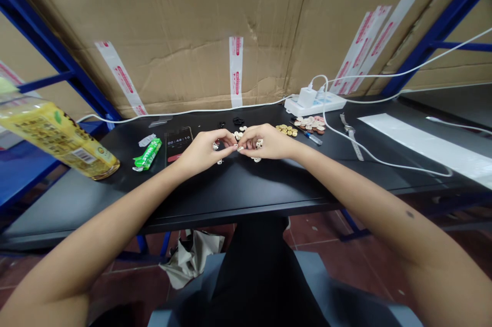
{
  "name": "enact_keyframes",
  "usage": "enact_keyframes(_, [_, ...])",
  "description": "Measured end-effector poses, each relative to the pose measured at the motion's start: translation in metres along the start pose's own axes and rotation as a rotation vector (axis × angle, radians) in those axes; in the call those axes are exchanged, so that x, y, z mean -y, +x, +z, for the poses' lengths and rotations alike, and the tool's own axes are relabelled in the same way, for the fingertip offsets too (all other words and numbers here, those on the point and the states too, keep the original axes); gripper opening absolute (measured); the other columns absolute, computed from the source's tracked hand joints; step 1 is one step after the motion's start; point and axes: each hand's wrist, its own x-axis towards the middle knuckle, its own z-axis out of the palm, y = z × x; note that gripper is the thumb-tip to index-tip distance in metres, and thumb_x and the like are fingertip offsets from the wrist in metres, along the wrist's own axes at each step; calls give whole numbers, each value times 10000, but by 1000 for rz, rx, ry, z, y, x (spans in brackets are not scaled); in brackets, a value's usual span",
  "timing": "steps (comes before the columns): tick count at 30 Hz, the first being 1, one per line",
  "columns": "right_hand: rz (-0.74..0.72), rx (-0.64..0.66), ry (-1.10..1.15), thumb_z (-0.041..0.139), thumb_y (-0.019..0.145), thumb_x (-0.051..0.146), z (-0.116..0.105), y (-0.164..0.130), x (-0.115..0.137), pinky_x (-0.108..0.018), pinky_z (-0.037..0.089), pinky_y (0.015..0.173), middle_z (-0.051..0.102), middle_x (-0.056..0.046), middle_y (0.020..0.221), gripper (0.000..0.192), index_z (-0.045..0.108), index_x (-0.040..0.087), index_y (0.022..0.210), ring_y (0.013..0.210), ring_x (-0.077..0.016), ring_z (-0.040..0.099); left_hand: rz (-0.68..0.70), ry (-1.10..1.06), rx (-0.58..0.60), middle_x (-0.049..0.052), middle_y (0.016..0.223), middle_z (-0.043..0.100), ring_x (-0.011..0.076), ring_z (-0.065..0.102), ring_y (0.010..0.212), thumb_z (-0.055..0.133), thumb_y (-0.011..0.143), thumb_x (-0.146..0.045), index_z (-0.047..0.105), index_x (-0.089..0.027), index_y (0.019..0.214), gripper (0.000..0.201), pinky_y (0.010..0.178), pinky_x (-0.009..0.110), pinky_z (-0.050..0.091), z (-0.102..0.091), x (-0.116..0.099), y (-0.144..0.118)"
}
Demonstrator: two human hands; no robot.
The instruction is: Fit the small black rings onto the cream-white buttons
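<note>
We note our left hand (205, 148) and right hand (265, 141) meeting fingertip to fingertip over the black table (246, 188), pinched narrow on what appears to be a small pale button (237, 147), among loose white buttons (240, 133); phone (179, 143) just left.
</note>
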Motion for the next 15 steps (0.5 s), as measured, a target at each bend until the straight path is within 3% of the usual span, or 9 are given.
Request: enact_keyframes(15, [1,7,-19,725,834,342,-4,0,-1,-271,472,654,687,-46,770,199,756,147,860,683,-134,591,-27,-9,-16,43,927,758,200,692,875,654,878,-369,736,-182,926,209,851,307,524,-1,-1,1])
